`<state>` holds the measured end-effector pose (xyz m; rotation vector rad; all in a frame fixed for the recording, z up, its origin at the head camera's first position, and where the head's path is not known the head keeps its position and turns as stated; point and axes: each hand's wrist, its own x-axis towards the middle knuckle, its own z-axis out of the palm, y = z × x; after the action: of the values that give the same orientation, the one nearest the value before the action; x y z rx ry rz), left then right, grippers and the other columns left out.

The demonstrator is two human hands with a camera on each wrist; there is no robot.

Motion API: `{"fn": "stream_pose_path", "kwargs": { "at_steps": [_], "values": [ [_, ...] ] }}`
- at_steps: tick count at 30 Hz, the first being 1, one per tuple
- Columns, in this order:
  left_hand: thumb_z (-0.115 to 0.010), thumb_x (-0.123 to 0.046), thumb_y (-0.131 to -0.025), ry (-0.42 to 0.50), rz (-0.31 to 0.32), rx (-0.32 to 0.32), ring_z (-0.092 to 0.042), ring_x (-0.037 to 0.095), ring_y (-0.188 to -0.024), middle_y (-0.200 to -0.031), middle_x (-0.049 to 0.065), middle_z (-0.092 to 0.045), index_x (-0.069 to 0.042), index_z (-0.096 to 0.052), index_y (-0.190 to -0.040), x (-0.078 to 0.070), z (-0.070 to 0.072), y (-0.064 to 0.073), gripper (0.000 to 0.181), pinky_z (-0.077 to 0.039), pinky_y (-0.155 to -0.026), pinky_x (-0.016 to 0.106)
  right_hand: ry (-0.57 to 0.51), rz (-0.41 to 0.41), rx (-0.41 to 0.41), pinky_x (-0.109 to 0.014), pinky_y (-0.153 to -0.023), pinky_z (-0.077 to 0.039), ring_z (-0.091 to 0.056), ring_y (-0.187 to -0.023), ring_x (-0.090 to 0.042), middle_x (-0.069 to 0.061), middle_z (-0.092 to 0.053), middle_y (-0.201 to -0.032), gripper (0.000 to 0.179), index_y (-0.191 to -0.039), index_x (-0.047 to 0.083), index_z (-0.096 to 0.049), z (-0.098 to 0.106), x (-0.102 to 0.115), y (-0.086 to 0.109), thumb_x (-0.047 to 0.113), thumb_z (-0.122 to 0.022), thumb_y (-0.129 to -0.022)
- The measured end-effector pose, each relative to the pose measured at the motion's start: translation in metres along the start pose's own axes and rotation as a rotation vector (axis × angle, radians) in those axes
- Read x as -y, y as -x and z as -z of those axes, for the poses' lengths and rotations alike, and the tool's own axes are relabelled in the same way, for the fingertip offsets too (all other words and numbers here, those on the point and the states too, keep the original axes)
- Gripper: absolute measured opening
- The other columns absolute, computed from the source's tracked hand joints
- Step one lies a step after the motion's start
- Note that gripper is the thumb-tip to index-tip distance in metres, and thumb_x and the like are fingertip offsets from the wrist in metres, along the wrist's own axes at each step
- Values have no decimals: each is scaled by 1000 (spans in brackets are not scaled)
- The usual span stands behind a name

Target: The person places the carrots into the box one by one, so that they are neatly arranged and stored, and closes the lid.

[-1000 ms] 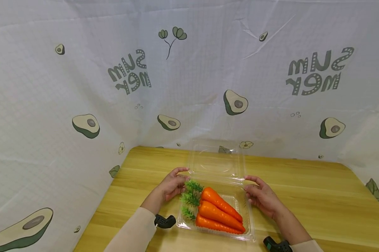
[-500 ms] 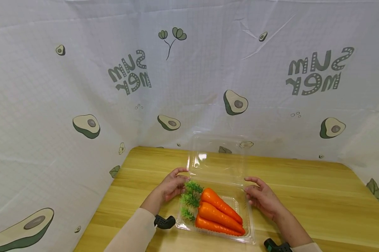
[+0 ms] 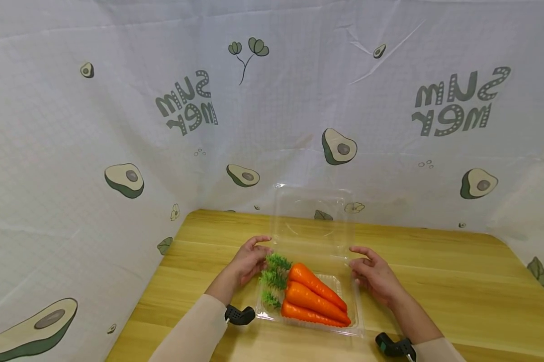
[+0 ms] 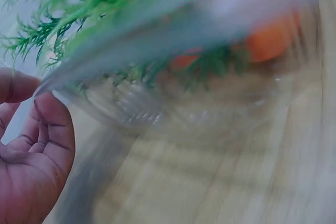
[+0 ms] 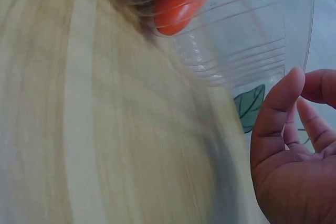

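A clear plastic clamshell box [image 3: 354, 329] stands over the table with its lid [image 3: 312, 201] raised at the back. Several orange carrots [image 3: 314, 296] with green leafy tops [image 3: 272, 281] lie side by side in its base, tips toward the right. My left hand [image 3: 250, 261] is at the box's far left corner; in the left wrist view its thumb and index finger pinch the rim. At the far right corner, my right hand [image 3: 376, 276] pinches the rim between thumb and forefinger, as the right wrist view shows. The rest of the left wrist view is blurred.
The wood-grain table [image 3: 435, 281] extends to both sides and behind the box. A pale cloth [image 3: 272, 115] printed with avocados and lettering hangs behind and to the left. Black wrist cameras [image 3: 240, 315] sit on both forearms.
The lid has swung further upright. In the last half second the box, carrots and both hands have shifted slightly up in the head view, while the hands stay at the same corners.
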<state>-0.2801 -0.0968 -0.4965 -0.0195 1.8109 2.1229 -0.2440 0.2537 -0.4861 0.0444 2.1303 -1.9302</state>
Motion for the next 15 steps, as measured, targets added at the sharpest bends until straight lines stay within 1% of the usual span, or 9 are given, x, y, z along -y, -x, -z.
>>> {"fn": "stream_pose_path", "kwargs": {
  "at_steps": [5,9,12,15],
  "values": [
    [-57,-6,-102,-1,-20,-33,-49,12,-71,-104,2,-58,-8,-51,-142,0,-4,-4,40,-48,-64,23,-11,4,-13,-20,-64,-53,-55,-73,-8,7,-60,-90,55,-150,6,-33,1,1,-5,16,-60,-103],
    [-56,-6,-102,-3,-37,-51,-49,11,-69,-102,2,-58,-7,-51,-142,1,-7,-7,39,-46,-62,22,-26,10,-16,-19,-62,-53,-55,-74,-8,7,-60,-91,53,-149,10,-35,2,0,-8,16,-60,-103],
    [-55,-6,-103,-8,-44,-65,-49,11,-68,-104,3,-59,-7,-51,-142,1,-8,-9,39,-44,-60,22,-36,16,-29,-18,-61,-53,-56,-74,-8,8,-60,-92,48,-145,13,-40,3,-1,-11,16,-61,-103],
    [-55,-7,-103,-27,-48,-87,-50,11,-69,-109,4,-60,-8,-52,-142,1,-10,-11,39,-41,-58,22,-35,21,-40,-18,-60,-52,-55,-73,-7,8,-59,-91,45,-143,15,-41,2,-2,-14,15,-60,-103]
  ]
}}
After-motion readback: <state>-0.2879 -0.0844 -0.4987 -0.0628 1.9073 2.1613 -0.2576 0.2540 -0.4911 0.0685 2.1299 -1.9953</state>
